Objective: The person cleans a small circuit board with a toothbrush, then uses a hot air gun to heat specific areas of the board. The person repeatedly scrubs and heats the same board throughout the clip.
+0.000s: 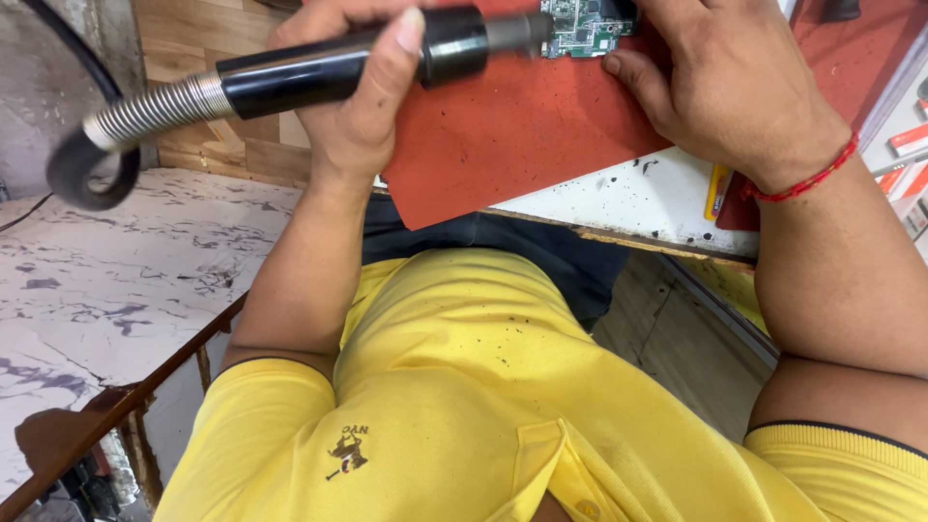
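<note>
While the black heating tool (329,72) is clasped in the left hand (353,116), its nozzle just beyond the grip, the circuit board (585,27) is steadied on the red mat (512,135) by the right hand (735,87). Whether that hand's grip is closed cannot be told. Heating seems to be underway, and a steady aim is judged necessary.

Tool handle (319,72): glossy black plastic, smooth, with bright highlights.
Tool collar (155,108): ribbed metal spring, silvery and shiny.
Nozzle (517,31): dull grey metal.
Cable (92,169): matt black rubber.
Mat (512,135): matt red, slightly grainy, rubber-like.
Circuit board (580,29): green, densely set with small metal parts.
Bench (628,203): white painted surface, chipped and speckled black, raw wood shown at its near edge.
Shirt (464,387): yellow knitted cloth, matt, spotted with dark flecks.
Wrist thread (807,179): red twisted cord.
</note>
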